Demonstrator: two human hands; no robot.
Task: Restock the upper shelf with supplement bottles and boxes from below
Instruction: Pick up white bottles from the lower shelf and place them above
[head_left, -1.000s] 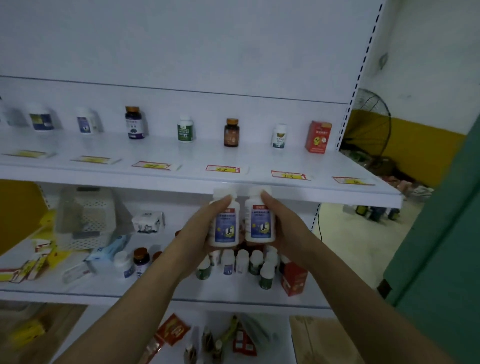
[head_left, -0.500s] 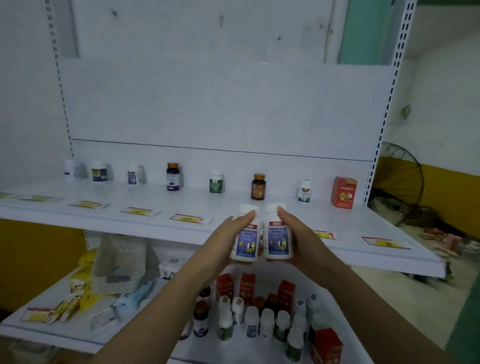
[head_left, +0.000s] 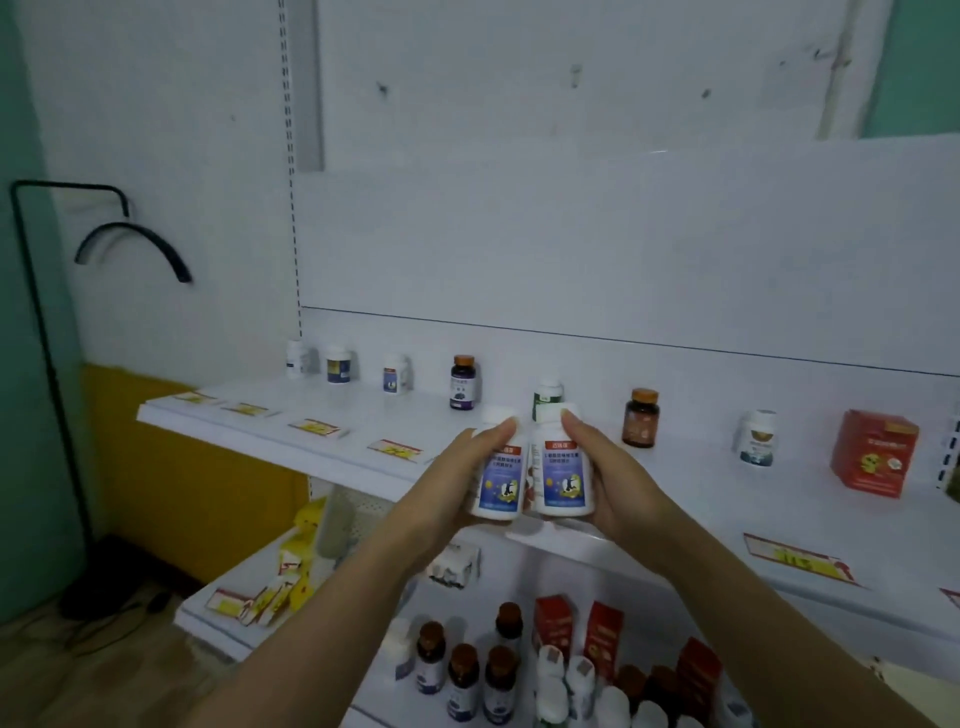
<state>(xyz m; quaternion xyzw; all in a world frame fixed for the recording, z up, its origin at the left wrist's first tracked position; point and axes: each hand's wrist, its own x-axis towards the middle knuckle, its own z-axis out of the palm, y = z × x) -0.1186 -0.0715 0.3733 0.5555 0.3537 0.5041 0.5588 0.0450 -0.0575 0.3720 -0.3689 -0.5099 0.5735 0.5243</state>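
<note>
Above the front edge of the upper shelf (head_left: 675, 499), two white bottles (head_left: 530, 467) with blue labels and white caps are held side by side, touching. Both stand almost upright, long axis vertical, caps up, labels toward the camera. The left hand (head_left: 452, 483) presses the left bottle and the right hand (head_left: 608, 478) the right one, each grip closed on its bottle. More bottles and a red box (head_left: 872, 452) stand along the shelf's back wall.
</note>
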